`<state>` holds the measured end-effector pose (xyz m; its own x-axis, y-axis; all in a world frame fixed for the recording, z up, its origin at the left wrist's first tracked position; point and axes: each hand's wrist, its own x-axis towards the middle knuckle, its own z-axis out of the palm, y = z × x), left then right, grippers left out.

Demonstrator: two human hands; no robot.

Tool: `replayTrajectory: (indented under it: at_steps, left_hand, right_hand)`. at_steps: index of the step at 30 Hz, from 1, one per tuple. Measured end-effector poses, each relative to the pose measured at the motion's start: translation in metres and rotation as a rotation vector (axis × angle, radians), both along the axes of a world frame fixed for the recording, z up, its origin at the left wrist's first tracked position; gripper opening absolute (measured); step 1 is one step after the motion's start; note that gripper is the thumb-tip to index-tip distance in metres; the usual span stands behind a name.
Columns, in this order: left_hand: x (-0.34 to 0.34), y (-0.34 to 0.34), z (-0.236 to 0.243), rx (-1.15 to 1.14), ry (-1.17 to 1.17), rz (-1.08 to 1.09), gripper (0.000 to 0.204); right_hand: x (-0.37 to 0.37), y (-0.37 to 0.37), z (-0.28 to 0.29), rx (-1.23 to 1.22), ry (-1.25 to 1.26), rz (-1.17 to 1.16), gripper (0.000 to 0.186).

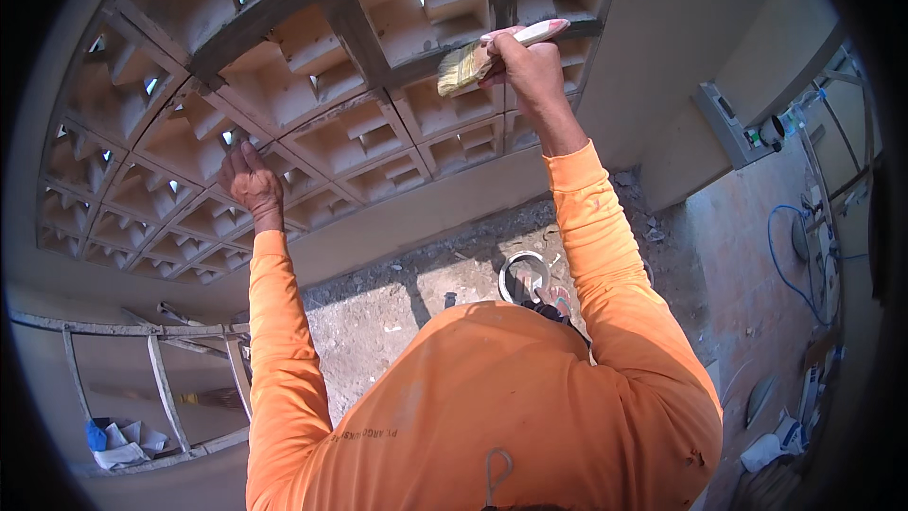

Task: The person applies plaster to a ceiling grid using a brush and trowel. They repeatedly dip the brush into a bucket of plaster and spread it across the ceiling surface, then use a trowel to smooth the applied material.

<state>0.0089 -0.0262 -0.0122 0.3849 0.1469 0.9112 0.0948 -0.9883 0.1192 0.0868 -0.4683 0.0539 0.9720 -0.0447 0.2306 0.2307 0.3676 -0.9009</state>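
At the grille (284,66) — left hand (253,184) up against it, fingers bent; can't tell if they grip. Brush (462,69) clenched in right hand (532,74), bristles left of fingers, handle poking out right — both block part of the grille. Around: ladder (166,388) lower left, bucket (523,255) on floor, partly hidden, hose (770,232) far right.

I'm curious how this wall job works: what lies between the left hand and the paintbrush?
In the head view, only pale hollow blocks lie between the left hand and paintbrush.
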Motion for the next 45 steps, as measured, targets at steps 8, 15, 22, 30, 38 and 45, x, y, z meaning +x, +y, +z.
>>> replayTrajectory:
  at_steps: [8, 15, 22, 30, 38, 45]
  left_hand:
    - [-0.002, 0.005, -0.003, -0.035, 0.073, 0.065, 0.036]
    - [-0.002, -0.001, -0.003, -0.058, 0.068, 0.031, 0.043]
    - [-0.007, -0.012, 0.005, -0.181, 0.114, 0.029, 0.047]
    - [-0.008, -0.017, 0.007, -0.172, 0.087, 0.02, 0.05]
    - [-0.004, -0.015, 0.005, -0.204, 0.094, 0.018, 0.047]
    - [-0.009, -0.012, 0.005, -0.162, 0.106, 0.03, 0.047]
  right_hand:
    - [-0.005, 0.015, -0.019, 0.099, -0.04, -0.126, 0.021]
    - [-0.006, -0.057, -0.072, 0.174, -0.17, -0.177, 0.021]
    - [0.031, -0.125, -0.084, -0.022, -0.37, -0.771, 0.019]
    - [0.002, -0.101, -0.084, -0.433, -0.643, -0.708, 0.023]
    - [0.015, -0.105, -0.081, -0.526, -0.602, -0.906, 0.029]
    - [0.027, -0.118, -0.081, -0.52, -0.582, -1.035, 0.023]
